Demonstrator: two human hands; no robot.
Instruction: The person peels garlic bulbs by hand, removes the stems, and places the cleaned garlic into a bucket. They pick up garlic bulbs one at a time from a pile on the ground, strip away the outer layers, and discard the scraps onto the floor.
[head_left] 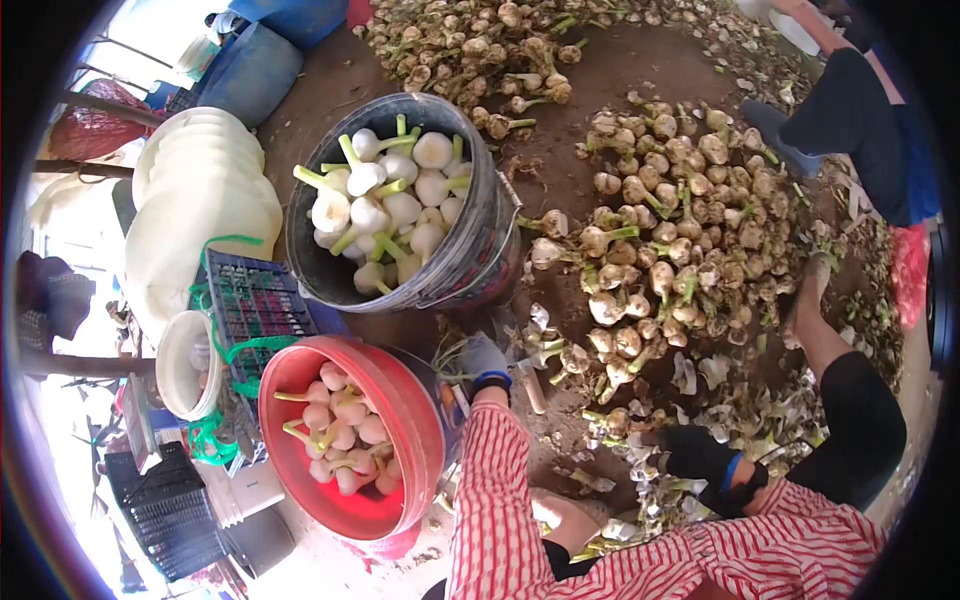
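Note:
My left hand (484, 360), in a pale glove with a blue cuff, reaches in between the dark bucket and the red-lined bucket. Its fingers look curled, with thin pale strands (447, 357) beside them; what they hold is hidden. Just right of it stands a short pale wooden piece (532, 387). My right hand (700, 462), in a dark glove with a blue band, is low over the peelings at the edge of the garlic heap (690, 220); its fingers are blurred into shadow. Cleaned garlic bulbs (400, 205) fill the dark bucket (500, 240); pinkish bulbs (340, 430) lie in the red bucket (420, 440).
Papery peelings (760, 410) litter the ground around my feet. A second garlic heap (470, 50) lies at the back. On the left are a crate (255, 290), a white pail (190, 365) and a blue barrel (250, 75). Another person's dark-clad leg (845, 110) is at upper right.

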